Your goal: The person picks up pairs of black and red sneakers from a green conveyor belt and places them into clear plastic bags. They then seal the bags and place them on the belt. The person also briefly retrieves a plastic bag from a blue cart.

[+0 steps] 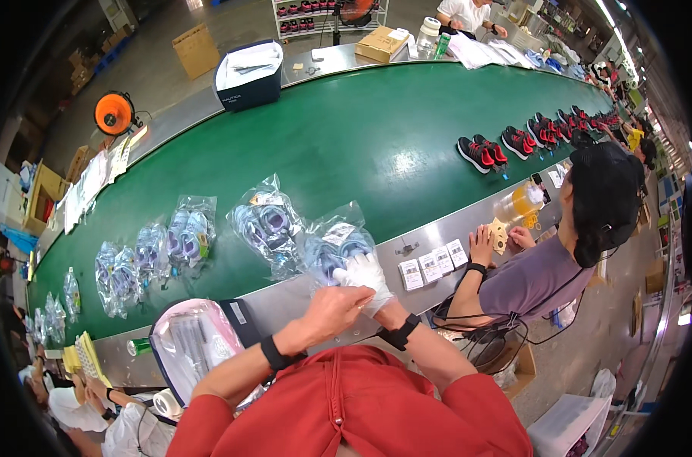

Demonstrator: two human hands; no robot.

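Grasp bagged shoes (pixel 333 244), probably light, slippery, at three and nine o'clock. Note spread-fingered right hand (pixel 366 280), curl-fingered left hand (pixel 332 310); grips unclear.

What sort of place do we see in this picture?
Probably a shoe factory's packing line: bagged blue shoes and black-and-red shoes are spread along a long green work surface, with a co-worker in a black cap beside it.

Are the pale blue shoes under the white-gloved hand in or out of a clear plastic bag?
In: a shiny, crinkled clear plastic bag shows around the pale blue shoes under the white-gloved right hand.
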